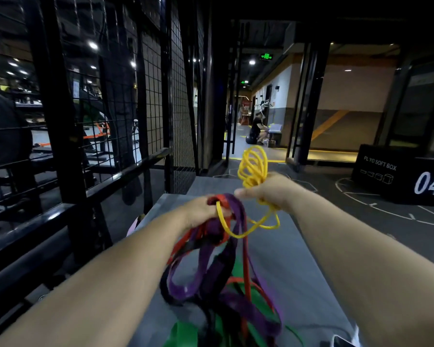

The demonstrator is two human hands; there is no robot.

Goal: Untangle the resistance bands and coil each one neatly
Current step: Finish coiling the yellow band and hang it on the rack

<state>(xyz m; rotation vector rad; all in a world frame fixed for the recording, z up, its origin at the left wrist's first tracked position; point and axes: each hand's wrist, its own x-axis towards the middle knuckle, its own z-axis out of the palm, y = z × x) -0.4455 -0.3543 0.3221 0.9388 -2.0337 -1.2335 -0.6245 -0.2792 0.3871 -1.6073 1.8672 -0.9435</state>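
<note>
- Left hand (201, 211): grip closed round the top of a tangle of bands (223, 296), held up above the grey worktop (298, 271)
- Right hand (268, 189): just beside the left and a little higher; grip closed on the yellow band (252, 164), whose gathered loops stand up above the fist
- Yellow band, loose part: hangs in a slack curve under the right hand and runs across to the left hand, where 1 loop lies over the fingers
- Tangle: purple band (179, 284) and red band (183, 244) droop from the left hand in long loops, mixed with black strands; the lower end rests on the worktop with a green band (183, 331)
- Surroundings: wire fence (135, 96) to the left, black box (398, 176) marked 04 on the floor to the right
</note>
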